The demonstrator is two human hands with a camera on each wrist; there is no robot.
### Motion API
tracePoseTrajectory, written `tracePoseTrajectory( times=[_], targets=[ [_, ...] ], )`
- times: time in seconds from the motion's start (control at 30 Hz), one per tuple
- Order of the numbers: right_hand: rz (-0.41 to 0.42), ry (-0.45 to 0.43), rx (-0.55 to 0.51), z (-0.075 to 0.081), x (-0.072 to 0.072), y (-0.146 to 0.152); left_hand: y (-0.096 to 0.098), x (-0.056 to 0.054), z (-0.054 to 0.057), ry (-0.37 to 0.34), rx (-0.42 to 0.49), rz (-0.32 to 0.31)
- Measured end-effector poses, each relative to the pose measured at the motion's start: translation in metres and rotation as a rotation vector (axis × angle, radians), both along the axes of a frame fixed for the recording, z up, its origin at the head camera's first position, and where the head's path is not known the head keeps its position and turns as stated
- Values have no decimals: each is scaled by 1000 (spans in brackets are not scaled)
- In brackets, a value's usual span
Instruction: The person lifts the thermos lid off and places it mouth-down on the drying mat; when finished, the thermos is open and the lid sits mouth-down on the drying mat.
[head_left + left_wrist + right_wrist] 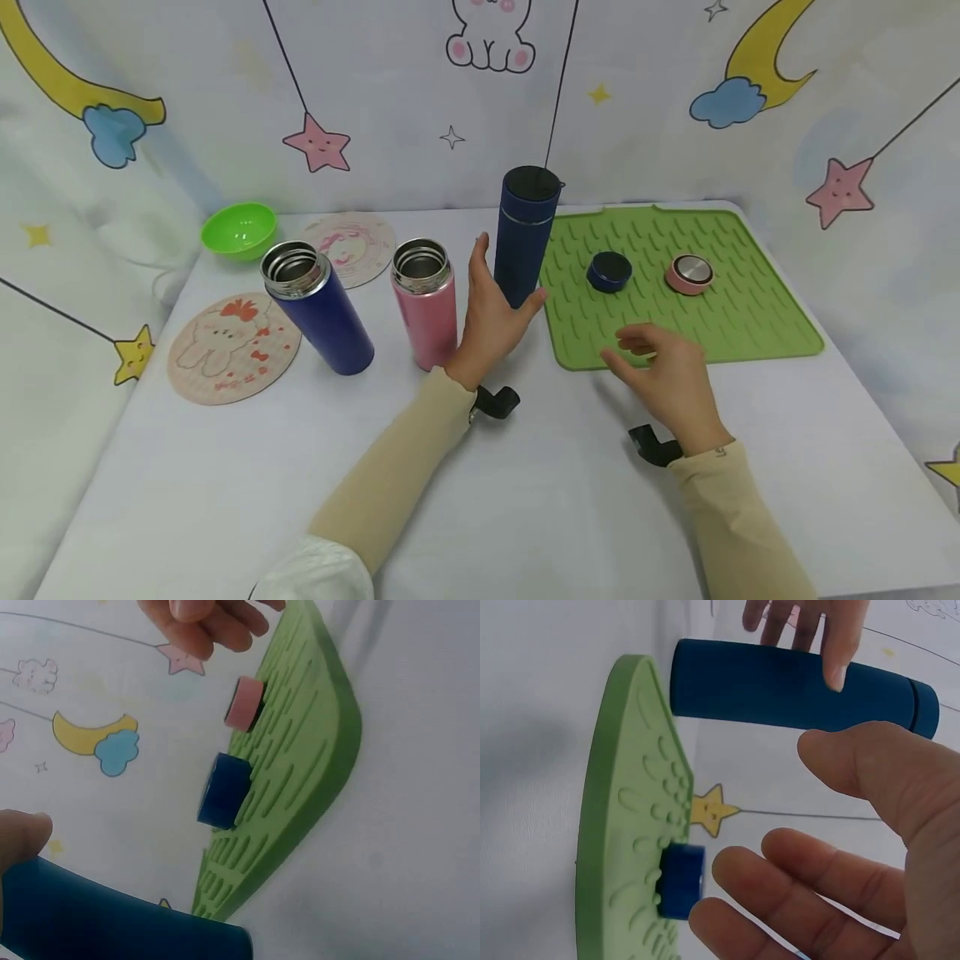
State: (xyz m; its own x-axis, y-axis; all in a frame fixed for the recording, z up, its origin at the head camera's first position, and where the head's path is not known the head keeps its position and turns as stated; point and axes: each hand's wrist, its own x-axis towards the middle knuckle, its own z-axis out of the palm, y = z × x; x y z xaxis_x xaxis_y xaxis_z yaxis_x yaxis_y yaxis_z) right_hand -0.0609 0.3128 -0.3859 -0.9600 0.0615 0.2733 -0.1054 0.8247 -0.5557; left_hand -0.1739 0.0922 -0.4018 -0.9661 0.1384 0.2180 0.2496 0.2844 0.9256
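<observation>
A dark blue lidded thermos [523, 242] stands upright beside the left edge of the green mat [757, 333]. My left hand [495, 321] is close around its near side, fingers fairly straight on the left and thumb to the right. In the right wrist view, that thumb overlaps the thermos [742, 682]; firm contact is unclear. Nothing is in my right hand [667, 383], which hovers by the mat's front edge with loosely bent, parted fingers. On the mat sit a blue cap [609, 272] and a pink cap [688, 275], the latter showing its metal inside.
Left of my left hand are an uncapped pink thermos [427, 325] and an uncapped blue thermos [322, 321]. Two round printed coasters [225, 354] lie farther left, near a bright green bowl [238, 232]. A patterned cloth backdrop [405, 100] rises behind the white table [540, 517].
</observation>
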Motion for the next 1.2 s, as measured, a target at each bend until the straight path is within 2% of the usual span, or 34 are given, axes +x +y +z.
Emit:
tracePoseTrajectory(
  times=[0.17,0.3,0.47,0.57,0.7,0.87,1.03,1.2],
  targets=[
    [46,-26,-38,2,4,-10,0,-12,4,15,22,14],
    [88,-66,-59,2,8,-13,1,-16,5,24,16,47],
    [92,-62,-71,2,10,-11,0,-14,8,52,1,105],
    [78,-60,-73,4,13,-9,0,-10,8,44,-11,94],
    [59,-38,-75,7,17,-5,2,1,10,71,-42,60],
    [37,33,-76,13,20,0,-2,23,16,140,-87,-11],
    [45,104,-114,25,27,1,-13,51,16,170,-49,-99],
    [79,117,-177,42,35,-9,-29,76,16,204,-27,-152]
  ],
)
